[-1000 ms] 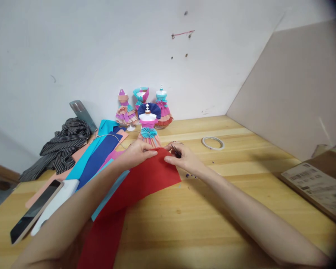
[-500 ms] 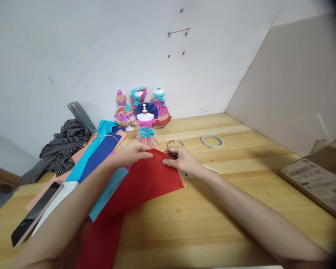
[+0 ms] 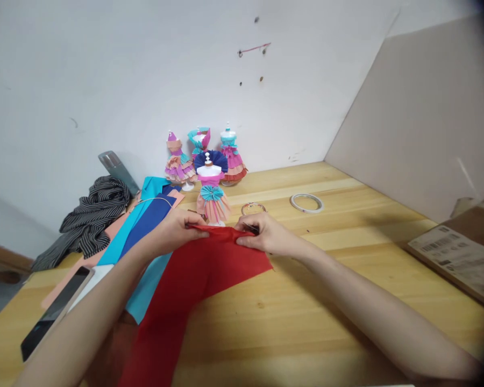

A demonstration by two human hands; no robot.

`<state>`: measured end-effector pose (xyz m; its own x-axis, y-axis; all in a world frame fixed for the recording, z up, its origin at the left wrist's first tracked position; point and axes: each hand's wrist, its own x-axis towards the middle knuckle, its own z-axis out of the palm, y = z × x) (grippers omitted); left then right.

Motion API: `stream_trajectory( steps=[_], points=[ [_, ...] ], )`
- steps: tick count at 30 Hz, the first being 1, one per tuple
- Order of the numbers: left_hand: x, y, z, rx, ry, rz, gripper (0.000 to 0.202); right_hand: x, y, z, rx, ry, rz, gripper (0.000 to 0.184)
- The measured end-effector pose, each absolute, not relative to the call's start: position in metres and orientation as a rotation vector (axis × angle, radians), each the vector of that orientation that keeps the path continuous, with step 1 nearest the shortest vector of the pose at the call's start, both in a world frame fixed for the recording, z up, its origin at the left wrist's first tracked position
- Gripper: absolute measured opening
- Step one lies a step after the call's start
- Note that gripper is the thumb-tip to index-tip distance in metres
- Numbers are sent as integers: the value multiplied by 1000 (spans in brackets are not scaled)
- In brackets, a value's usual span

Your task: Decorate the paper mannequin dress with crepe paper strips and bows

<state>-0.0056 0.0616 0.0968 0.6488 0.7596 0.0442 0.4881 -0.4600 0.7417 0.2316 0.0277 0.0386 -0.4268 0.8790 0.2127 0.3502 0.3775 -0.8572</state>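
A long sheet of red crepe paper (image 3: 210, 263) hangs between my hands, its lower end trailing toward the front edge of the view. My left hand (image 3: 177, 232) pinches its upper edge on the left, thumb on top. On the right, my right hand (image 3: 262, 234) grips the same edge between thumb and fingers; a small dark object shows in that hand, too hidden to name. The stretch of edge between the hands is folded over and roughly level. Just beyond it stands a small dress form (image 3: 212, 188) in a pink and peach pleated dress with a blue fan collar.
Behind are three more dressed forms (image 3: 233, 156). A tape roll (image 3: 306, 203) and a thin ring (image 3: 253, 208) lie on the wooden table. At left are coloured sheets (image 3: 145, 226), a phone (image 3: 56, 312), striped cloth (image 3: 92, 215) and a grey bottle (image 3: 119, 171). A cardboard box (image 3: 460, 252) stands right.
Both hands have come down a little and moved slightly apart, drawing the red paper's upper edge straighter. More of the nearest dress form's skirt and base now shows.
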Motion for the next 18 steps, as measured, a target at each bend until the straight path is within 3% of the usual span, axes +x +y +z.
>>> stream_trajectory(
  steps=[5,10,18],
  points=[
    [-8,54,98,2256,991,532,20,237,18,55,-979,-1939,1234,22],
    [2,47,99,1976,1065,530,28,239,13,59,-960,-1867,1452,22],
    [20,48,97,1582,1067,589,31,242,18,56,-967,-1830,1520,25]
  ],
)
